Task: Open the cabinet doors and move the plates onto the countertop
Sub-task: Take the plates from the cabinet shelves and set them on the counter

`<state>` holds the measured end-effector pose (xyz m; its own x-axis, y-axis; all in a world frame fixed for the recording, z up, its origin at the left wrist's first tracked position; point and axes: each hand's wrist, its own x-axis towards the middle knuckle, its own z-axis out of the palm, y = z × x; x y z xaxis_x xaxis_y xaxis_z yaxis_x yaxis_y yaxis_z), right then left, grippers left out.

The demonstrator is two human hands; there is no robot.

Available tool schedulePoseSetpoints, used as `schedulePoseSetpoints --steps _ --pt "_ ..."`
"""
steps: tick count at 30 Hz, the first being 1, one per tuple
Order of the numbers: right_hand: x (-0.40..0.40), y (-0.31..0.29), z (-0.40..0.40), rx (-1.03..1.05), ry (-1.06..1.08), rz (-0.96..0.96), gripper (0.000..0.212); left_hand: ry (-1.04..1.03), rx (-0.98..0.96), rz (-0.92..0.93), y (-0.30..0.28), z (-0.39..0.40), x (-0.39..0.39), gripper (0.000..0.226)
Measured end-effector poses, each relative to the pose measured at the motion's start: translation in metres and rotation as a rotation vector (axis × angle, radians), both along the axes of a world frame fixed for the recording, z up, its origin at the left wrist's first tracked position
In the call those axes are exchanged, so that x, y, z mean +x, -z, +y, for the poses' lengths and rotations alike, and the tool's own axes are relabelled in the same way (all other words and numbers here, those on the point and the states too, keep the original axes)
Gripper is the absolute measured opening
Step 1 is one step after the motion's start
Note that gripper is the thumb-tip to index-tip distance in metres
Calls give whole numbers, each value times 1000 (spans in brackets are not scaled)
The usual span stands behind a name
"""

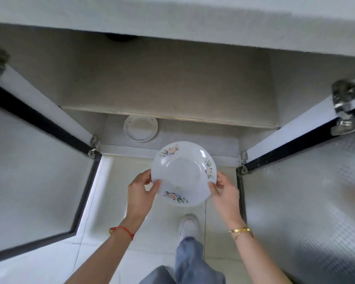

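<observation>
Left hand (138, 194): fingers (155, 186) curled around the left rim of the held plate (183, 174), thumb on the upper face. Right hand (225, 193): fingers (212, 188) pinching the right rim, thumb on top. Both hands are closed on the plate. The plate is white with floral sprays on the rim, tilted slightly, held in the air above the floor (131, 232), in front of the open cabinet (172, 85). A red cord sits on the left wrist, a gold bracelet (241, 231) on the right. A second plate (140, 128), same pattern, lies flat on the cabinet's bottom, partly under the shelf (168, 113). Left door (29, 171) and right door (307, 181) are swung wide, frosted panels in dark frames. The counter (172, 15) edge spans the top of the view. One white shoe (189, 225) and blue trouser legs are below the hands.
</observation>
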<state>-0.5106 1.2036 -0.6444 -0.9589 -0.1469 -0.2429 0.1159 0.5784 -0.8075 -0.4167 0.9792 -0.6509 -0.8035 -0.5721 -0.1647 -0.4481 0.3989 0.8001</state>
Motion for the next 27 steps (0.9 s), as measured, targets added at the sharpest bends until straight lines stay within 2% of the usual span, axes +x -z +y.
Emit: schedulePoseSetpoints --steps 6,16,21,27 --pt "56 -138 17 -9 -35 -39 32 -25 48 -61 -139 17 60 27" --pt "122 -336 37 -49 -24 31 35 -57 61 -45 -348 37 131 24" --pt "143 -415 49 -101 -16 60 33 -64 64 22 -428 45 149 29" --pt "145 -484 67 -144 -4 110 33 16 41 103 -497 52 140 30"
